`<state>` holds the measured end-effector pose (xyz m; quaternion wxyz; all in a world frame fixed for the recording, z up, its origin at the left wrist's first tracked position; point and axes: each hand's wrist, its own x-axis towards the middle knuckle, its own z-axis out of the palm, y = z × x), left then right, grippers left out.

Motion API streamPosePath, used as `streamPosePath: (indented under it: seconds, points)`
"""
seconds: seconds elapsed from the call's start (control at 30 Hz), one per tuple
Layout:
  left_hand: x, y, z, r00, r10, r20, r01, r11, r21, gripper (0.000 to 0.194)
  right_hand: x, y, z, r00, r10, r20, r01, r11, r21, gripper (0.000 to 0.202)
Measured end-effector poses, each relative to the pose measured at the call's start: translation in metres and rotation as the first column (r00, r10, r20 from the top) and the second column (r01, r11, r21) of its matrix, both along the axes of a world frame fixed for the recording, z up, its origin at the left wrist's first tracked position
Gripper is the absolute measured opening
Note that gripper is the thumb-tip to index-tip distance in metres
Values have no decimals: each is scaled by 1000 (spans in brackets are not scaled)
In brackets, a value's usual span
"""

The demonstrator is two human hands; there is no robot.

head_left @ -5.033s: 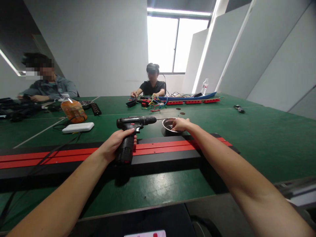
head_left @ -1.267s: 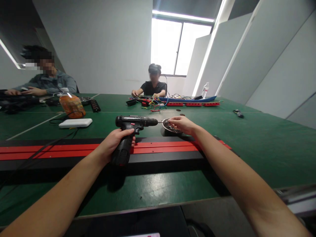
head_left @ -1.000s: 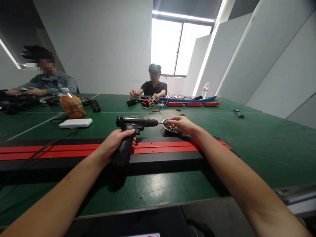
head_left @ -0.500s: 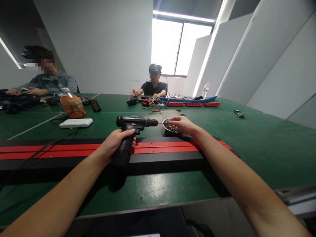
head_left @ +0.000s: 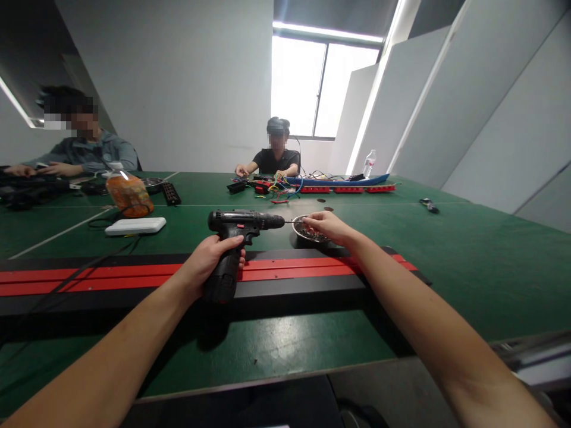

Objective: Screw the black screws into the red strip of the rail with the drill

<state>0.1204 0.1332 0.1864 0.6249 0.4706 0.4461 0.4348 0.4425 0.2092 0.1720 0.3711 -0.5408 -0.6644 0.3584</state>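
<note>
A black cordless drill [head_left: 227, 229] is gripped by its handle in my left hand [head_left: 213, 257], its thin bit pointing right. My right hand [head_left: 325, 226] has its fingers pinched at the bit's tip, above a round metal bowl [head_left: 298, 233] of small dark pieces, likely screws. What the pinch holds is too small to make out. Below the drill lies a long black bar with red strips [head_left: 303, 268], running across the table; my forearms reach over it.
Green table [head_left: 450, 261]. Orange-filled bottle [head_left: 129, 193], white power bank [head_left: 136, 226] and cables at left. Two people sit across, one behind coloured wires [head_left: 283, 193] and a blue strip [head_left: 343, 181]. Clear bottle [head_left: 369, 163] and small dark item [head_left: 429, 205] farther right.
The view has shifted very slightly. Both hands and the drill keep nearly the same pose, with the right fingers still at the bit's tip.
</note>
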Motion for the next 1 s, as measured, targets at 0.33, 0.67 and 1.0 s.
streamPosePath:
  seconds: [0.33, 0.67, 1.0]
  points:
    - [10, -5, 26, 944, -138, -300, 222, 938, 265, 35, 33, -18, 23, 949, -238, 206, 176, 944, 279, 36]
    - [48, -10, 75, 750, -226, -621, 476, 837, 270, 33, 78, -35, 7, 705, -260, 659, 327, 945, 23, 28]
    - [90, 1, 142, 619, -164, -768, 576, 760, 302, 25, 80, -18, -14, 552, -200, 809, 342, 940, -1, 27]
